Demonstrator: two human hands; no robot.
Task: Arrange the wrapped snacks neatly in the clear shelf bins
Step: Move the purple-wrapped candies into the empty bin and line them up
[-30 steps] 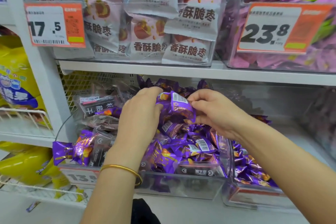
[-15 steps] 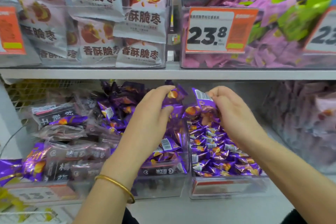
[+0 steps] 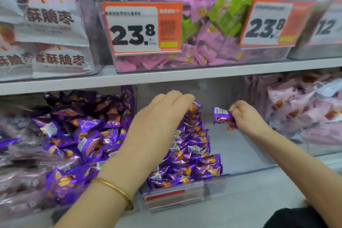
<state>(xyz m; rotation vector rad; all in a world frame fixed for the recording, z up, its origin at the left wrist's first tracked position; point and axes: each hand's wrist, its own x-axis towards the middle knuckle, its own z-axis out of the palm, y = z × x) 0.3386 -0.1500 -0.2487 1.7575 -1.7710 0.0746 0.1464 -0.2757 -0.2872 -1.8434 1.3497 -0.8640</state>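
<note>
We hold one purple wrapped snack (image 3: 222, 116) over the half-filled clear bin (image 3: 238, 153).

Our right hand (image 3: 247, 117) pinches the snack by its end, barcode up, above the bin's bare right half. Our left hand (image 3: 162, 118) is spread with straight fingers and holds nothing. Its fingertips reach the top of the stack of purple snacks (image 3: 192, 153) banked against the bin's left wall, though blur hides whether they press it. The risk we see is the stack itself: it stands tall, nothing props its right side, and the foil looks slick. If we lift the left hand or nudge the stack with the new snack, the upper ones could slide onto the bin's bare floor. If we let go from above the bin, the snack would likely land askew.
</note>
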